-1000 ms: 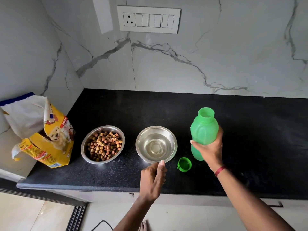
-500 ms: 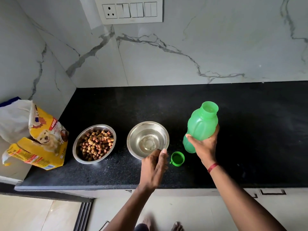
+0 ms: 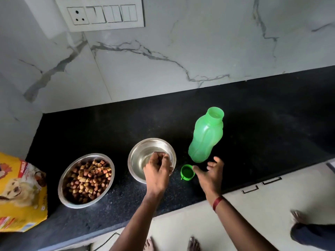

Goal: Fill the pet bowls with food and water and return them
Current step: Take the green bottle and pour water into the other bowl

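A steel bowl of brown kibble (image 3: pixel 71 164) sits on the black counter (image 3: pixel 262 127) at the left. Right of it stands a steel bowl holding water (image 3: pixel 136 158). My left hand (image 3: pixel 157 172) lies over that bowl's near right rim, fingers curled inside and thumb at the rim, pinching it. A green bottle (image 3: pixel 206 136) stands upright and uncapped beyond the right hand. Its green cap (image 3: pixel 187 172) lies open side up between the two hands. My right hand (image 3: pixel 211 175) hovers with fingers spread, holding nothing, its thumb close to the cap.
A yellow dog food bag (image 3: pixel 20 192) leans at the counter's left end against the marble wall. A switch panel (image 3: pixel 101 13) is mounted on the back wall. Another person's foot and trouser leg (image 3: pixel 311 230) show on the floor at the lower right.
My right hand has let go of the green bottle and drawn back toward the cap. My left hand has moved onto the water bowl's rim and curled. The camera has tilted.
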